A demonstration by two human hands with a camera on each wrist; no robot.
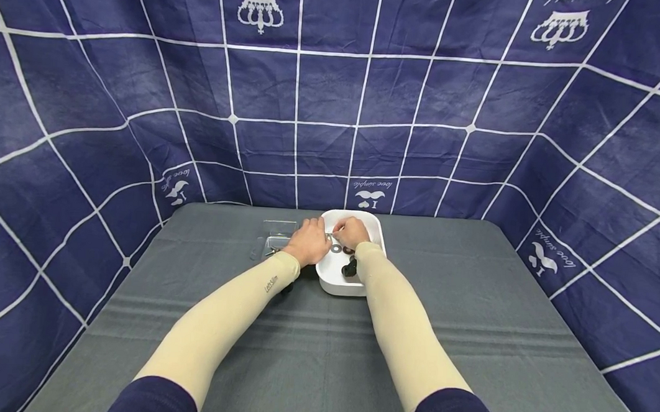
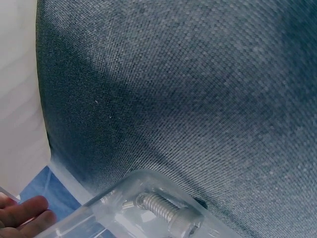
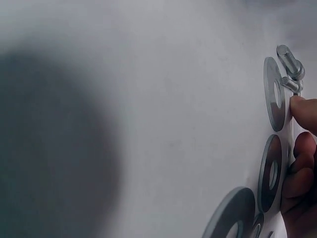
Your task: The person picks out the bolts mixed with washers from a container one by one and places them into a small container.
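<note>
In the head view a white tray (image 1: 341,289) stands on the table, and my left hand (image 1: 308,242) lies over its left rim, thumb side inward, fingers outside. The left wrist view shows those fingertips (image 2: 32,213) loosely bent beside the tray wall (image 2: 20,89). My right hand (image 1: 352,233) reaches into the tray, its fingers drawn together at small metal parts. The right wrist view has its thumb (image 3: 304,113) at a small bolt (image 3: 290,84); a larger bolt (image 3: 290,62) is right behind. Flat washers (image 3: 270,173) lie beside these fingers.
Left of the tray is a clear plastic box (image 1: 278,242), its lid (image 1: 280,227) behind it; a metal socket-head screw (image 2: 163,208) lies inside. A black object (image 1: 350,268) sits in the tray's near part. The blue checked cloth (image 1: 327,147) hangs around the grey table (image 1: 322,355).
</note>
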